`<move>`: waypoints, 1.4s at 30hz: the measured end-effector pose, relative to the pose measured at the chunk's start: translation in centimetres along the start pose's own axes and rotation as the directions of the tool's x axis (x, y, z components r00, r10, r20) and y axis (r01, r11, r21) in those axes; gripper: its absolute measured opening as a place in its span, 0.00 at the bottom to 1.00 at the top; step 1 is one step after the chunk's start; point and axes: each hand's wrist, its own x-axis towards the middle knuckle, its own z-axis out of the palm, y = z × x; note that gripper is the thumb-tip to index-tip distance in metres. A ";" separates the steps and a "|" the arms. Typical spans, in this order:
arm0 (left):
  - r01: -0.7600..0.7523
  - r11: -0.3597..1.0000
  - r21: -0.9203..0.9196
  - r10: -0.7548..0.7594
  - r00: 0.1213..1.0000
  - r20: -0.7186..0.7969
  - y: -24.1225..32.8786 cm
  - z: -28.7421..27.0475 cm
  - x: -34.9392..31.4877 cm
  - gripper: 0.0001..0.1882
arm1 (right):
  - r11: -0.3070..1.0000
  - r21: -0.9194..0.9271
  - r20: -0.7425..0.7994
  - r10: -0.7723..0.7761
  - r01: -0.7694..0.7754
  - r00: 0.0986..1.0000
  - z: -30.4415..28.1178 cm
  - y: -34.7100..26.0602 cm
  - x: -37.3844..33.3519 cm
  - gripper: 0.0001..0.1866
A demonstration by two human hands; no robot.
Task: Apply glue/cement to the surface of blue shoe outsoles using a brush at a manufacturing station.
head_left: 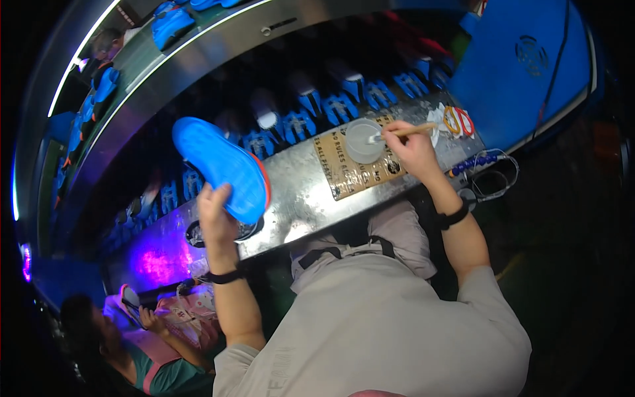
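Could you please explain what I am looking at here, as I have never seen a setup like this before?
Of course. There is no robot here, only a person's bare hands. The single picture comes from a wide fisheye camera worn on the person's head and looking down, which is why straight edges curve.

The left hand holds a blue shoe sole with an orange-red edge. The right hand holds a brush by its wooden handle, bristle end at a translucent bowl.

The bowl stands on a brown printed sheet on a metal bench. Blue shoe parts line up beyond. At lower left, a co-worker holds another piece, too blurred to describe closely.
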 end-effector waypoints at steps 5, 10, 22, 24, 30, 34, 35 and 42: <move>0.408 0.721 -0.560 -0.420 0.900 0.114 -10.1 -0.6 -6.6 0.35 | 0.954 -0.279 0.086 -0.094 0.114 0.992 1.2 0.7 0.5 0.11; 0.598 0.355 -0.718 -0.283 0.801 0.528 -12.2 0.3 -10.6 0.47 | 0.995 -0.097 0.017 0.016 -0.014 1.000 0.5 -2.4 -0.3 0.09; 0.302 0.887 -0.348 -0.225 0.943 0.244 -8.9 2.5 -10.0 0.50 | 0.959 0.278 0.058 -0.077 0.058 0.995 3.3 -4.1 -3.8 0.08; 0.340 0.877 -0.341 -0.241 0.923 0.299 -8.3 2.7 -10.0 0.57 | 0.946 0.319 0.148 -0.102 0.050 0.984 4.4 -5.1 -4.7 0.08; 0.384 0.860 -0.337 -0.271 0.902 0.336 -6.9 4.2 -10.5 0.60 | 0.903 0.429 0.262 -0.148 0.022 0.953 7.0 -6.8 -5.6 0.09; 0.404 0.860 -0.312 -0.291 0.890 0.352 -6.1 4.5 -10.5 0.60 | 0.924 0.372 0.228 -0.186 0.091 0.956 7.8 -6.9 -5.2 0.08; 0.391 0.865 -0.315 -0.282 0.898 0.339 -6.1 4.5 -10.5 0.60 | 0.924 0.372 0.228 -0.186 0.091 0.956 7.8 -6.9 -5.3 0.08; 0.350 0.890 -0.293 -0.259 0.915 0.308 -6.3 3.8 -10.3 0.59 | 0.945 0.263 0.256 -0.262 0.193 0.931 7.6 -7.4 -7.0 0.06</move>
